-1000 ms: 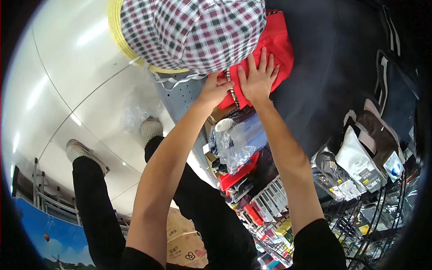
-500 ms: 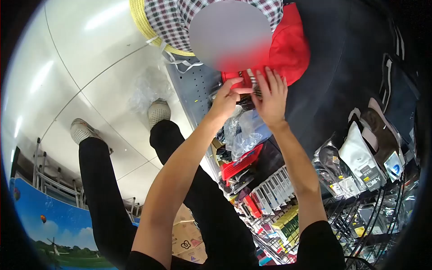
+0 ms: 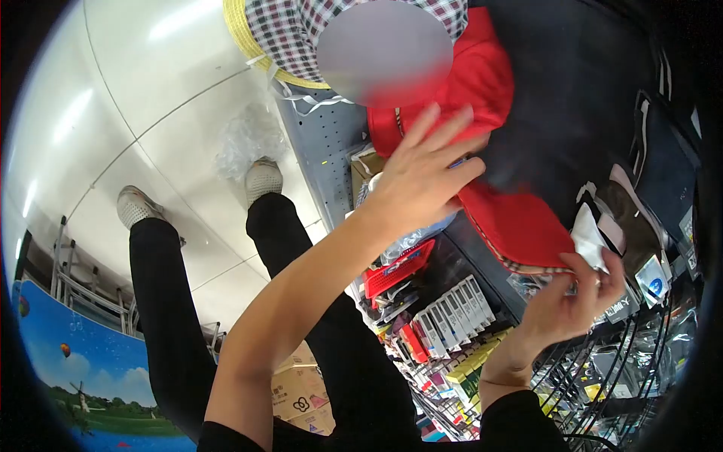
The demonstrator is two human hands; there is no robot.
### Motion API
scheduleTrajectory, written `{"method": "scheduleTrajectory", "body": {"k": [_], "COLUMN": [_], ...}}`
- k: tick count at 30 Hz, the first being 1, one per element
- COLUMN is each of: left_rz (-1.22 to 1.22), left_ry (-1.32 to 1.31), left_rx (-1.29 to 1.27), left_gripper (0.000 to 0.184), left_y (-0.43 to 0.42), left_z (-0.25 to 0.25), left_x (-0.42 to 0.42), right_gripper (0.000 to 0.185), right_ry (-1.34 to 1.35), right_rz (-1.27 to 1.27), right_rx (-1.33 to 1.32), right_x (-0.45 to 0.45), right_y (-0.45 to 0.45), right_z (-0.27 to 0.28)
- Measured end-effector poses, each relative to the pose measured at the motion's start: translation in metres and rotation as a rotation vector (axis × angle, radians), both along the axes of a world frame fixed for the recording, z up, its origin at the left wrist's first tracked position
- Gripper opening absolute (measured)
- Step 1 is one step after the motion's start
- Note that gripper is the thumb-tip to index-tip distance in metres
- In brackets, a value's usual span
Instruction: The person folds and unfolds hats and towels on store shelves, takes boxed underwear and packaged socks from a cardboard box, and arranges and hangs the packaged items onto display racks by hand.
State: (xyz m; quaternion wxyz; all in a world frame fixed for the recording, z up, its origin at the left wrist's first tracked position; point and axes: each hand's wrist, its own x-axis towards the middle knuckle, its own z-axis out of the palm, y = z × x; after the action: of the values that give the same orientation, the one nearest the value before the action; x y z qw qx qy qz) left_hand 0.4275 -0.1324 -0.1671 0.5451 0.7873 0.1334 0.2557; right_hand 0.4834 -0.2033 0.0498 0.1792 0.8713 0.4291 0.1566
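Observation:
A red cloth piece with checked trim (image 3: 520,226) slants down to the right over the dark surface. My right hand (image 3: 568,301) pinches its lower right edge. My left hand (image 3: 429,169), a little blurred, has its fingers spread near the piece's upper left end; whether it touches the cloth is unclear. Beyond it lies more red fabric (image 3: 482,83), also with a strip of checked trim. A checked hat with a yellow brim (image 3: 282,38) is at the top, partly covered by a grey blurred disc.
Packed socks (image 3: 640,211) and wire racks (image 3: 602,369) are on the right. A red basket (image 3: 399,267) and boxed goods (image 3: 452,316) sit lower centre. Clear plastic (image 3: 252,143) lies on the floor by a shoe (image 3: 263,179). A cardboard box (image 3: 301,392) is below.
My right hand has moved down and right, with a red piece now stretched out from it. My left hand has moved slightly right, its fingers now spread. The hat has shifted up since the first frame.

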Motion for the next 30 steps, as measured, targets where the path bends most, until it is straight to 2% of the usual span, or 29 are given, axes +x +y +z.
{"method": "scheduleTrajectory", "body": {"k": [2,3,4,5,6,8,9,11,12,14,18,20,22,23,25,26,27,28,30], "left_rz": [-0.478,-0.450,-0.454,-0.199,0.062,-0.014,0.051,0.062,0.072,0.077,0.244,0.308,0.422,0.480,0.407,0.385,0.342,0.291,0.398], "left_ry": [0.075,0.031,0.021,0.072,0.127,0.493,0.526,0.654,0.616,0.637,0.874,0.927,0.883,0.723,0.503,0.286,0.074,-0.144,-0.044], "left_rx": [-0.933,-0.951,-0.954,-1.032,-1.102,-1.078,-1.055,-0.928,-0.952,-0.958,-0.957,-0.952,-1.306,-1.560,-1.808,-1.929,-2.060,-2.181,-2.205], "left_gripper": [0.041,0.040,0.040,0.046,0.052,0.069,0.078,0.072,0.068,0.061,0.051,0.050,0.048,0.049,0.058,0.060,0.060,0.061,0.063], "left_y": [-0.015,-0.023,-0.030,-0.036,-0.041,-0.043,-0.047,-0.044,-0.042,-0.039,-0.016,-0.004,0.012,0.024,0.040,0.035,0.046,0.057,0.073], "left_z": [0.004,0.000,-0.001,-0.002,-0.006,-0.037,-0.052,-0.070,-0.078,-0.093,-0.105,-0.102,-0.075,-0.047,0.002,0.014,0.047,0.080,0.123], "left_x": [0.012,0.021,0.030,0.040,0.048,0.059,0.054,0.025,0.004,-0.054,-0.183,-0.238,-0.263,-0.267,-0.273,-0.279,-0.281,-0.290,-0.334], "right_gripper": [0.027,0.026,0.029,0.030,0.041,0.059,0.058,0.061,0.063,0.063,0.065,0.066,0.069,0.071,0.064,0.061,0.059,0.059,0.058], "right_ry": [-0.084,-0.138,-0.017,0.129,-0.242,-0.040,-0.010,0.072,0.106,0.163,0.082,0.093,0.335,0.534,0.873,1.003,1.198,1.343,1.371], "right_rz": [0.113,0.181,0.113,0.177,0.334,0.221,0.158,0.015,-0.064,-0.139,-0.184,-0.170,-0.036,0.004,0.052,0.120,0.175,0.176,0.199], "right_rx": [0.118,0.160,0.297,0.355,-0.003,-0.049,-0.103,-0.217,-0.325,-0.304,-0.340,-0.087,0.095,0.156,0.101,0.142,0.065,0.273,0.210], "right_x": [0.020,0.036,0.057,0.081,0.104,0.119,0.118,0.119,0.117,0.116,0.089,0.052,-0.029,-0.076,-0.173,-0.217,-0.253,-0.294,-0.329], "right_y": [0.017,0.031,0.036,0.049,0.056,0.037,0.023,-0.020,-0.040,-0.069,-0.040,-0.007,0.031,0.044,0.079,0.087,0.095,0.094,0.083], "right_z": [-0.004,-0.017,-0.037,-0.061,-0.082,-0.139,-0.170,-0.221,-0.242,-0.268,-0.249,-0.221,-0.183,-0.167,-0.116,-0.106,-0.092,-0.083,-0.050]}}
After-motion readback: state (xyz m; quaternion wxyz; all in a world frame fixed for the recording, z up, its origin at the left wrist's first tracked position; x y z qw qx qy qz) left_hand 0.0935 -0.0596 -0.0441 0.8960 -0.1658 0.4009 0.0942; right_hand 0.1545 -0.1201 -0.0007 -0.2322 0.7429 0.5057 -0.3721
